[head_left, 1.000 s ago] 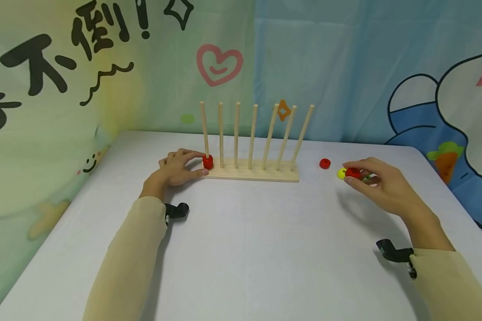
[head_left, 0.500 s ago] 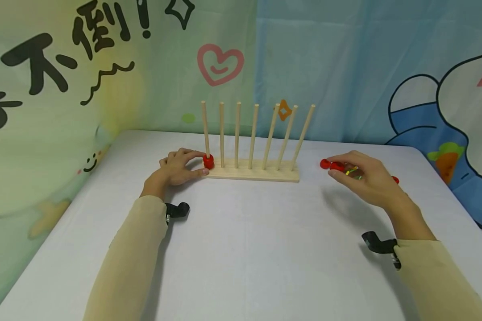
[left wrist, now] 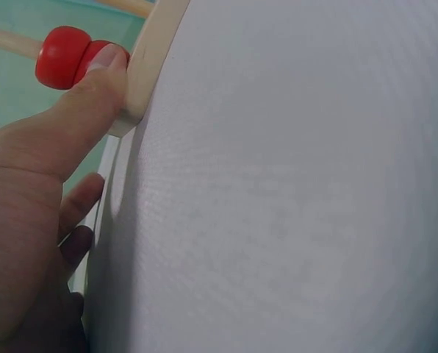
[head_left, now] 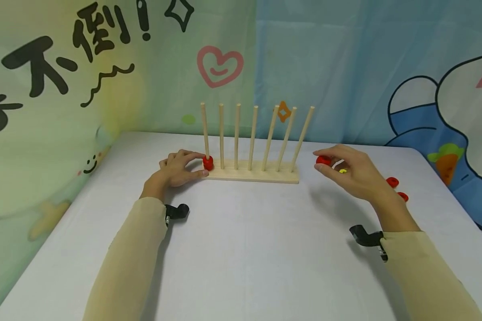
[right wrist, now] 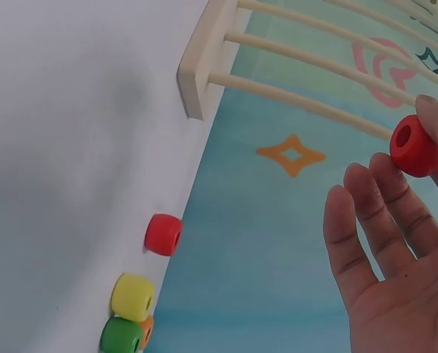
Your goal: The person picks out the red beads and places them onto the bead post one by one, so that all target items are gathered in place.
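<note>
My left hand (head_left: 179,168) spans the left end of the wooden peg rack (head_left: 251,176), index finger at the back and thumb in front. Two red beads (left wrist: 68,57) are stacked at the foot of its leftmost peg; the thumb overlaps the lower one in the left wrist view. To the right of the rack, my right hand (head_left: 351,171) pinches another red bead (right wrist: 416,147) between thumb and index finger, its hole showing. The other right fingers extend loosely. On the table below sit a loose red bead (right wrist: 164,234), a yellow bead (right wrist: 133,297), a green bead (right wrist: 121,335) and an orange bead (right wrist: 147,331).
Two more red beads, a farther one (head_left: 392,182) and a nearer one (head_left: 403,196), lie beside the right wrist. A white cloth (head_left: 245,249) covers the table. Behind it hangs a printed curtain (head_left: 305,67). The other pegs stand upright without beads.
My right hand has moved left toward the rack, carrying the pinched red bead. Red beads at the right came out from behind it. My left hand has stayed in place.
</note>
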Demonstrator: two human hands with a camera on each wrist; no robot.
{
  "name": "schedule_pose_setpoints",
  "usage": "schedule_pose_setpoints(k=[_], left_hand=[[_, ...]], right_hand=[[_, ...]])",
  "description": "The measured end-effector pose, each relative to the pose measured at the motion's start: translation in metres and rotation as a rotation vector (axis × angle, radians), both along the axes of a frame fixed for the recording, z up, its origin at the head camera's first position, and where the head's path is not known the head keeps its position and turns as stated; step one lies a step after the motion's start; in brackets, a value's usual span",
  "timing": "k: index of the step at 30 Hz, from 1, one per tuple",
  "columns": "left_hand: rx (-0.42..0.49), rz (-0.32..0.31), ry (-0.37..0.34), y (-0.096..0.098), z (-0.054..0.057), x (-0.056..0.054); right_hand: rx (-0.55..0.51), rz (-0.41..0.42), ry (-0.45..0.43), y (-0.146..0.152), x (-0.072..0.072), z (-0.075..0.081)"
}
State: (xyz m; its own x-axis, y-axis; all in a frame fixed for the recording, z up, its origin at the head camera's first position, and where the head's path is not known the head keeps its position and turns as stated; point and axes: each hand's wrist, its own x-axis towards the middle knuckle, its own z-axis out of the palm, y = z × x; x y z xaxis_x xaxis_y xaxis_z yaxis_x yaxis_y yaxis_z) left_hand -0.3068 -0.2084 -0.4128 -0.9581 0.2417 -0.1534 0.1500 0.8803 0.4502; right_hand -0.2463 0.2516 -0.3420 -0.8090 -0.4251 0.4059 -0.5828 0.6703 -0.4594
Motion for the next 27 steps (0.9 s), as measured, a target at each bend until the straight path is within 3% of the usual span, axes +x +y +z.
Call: schedule_pose_setpoints(k=[12,27], left_hand=[[0.014,0.008,0.007,-0.002,-0.002,0.002],[0.002,-0.002,0.008,-0.001,-0.002,0.0]], right_hand=[[-0.014,0.052,-0.016,-0.017,-0.007,-0.003],[-0.043,0.168,0.028,-0.044,-0.014,-0.003]])
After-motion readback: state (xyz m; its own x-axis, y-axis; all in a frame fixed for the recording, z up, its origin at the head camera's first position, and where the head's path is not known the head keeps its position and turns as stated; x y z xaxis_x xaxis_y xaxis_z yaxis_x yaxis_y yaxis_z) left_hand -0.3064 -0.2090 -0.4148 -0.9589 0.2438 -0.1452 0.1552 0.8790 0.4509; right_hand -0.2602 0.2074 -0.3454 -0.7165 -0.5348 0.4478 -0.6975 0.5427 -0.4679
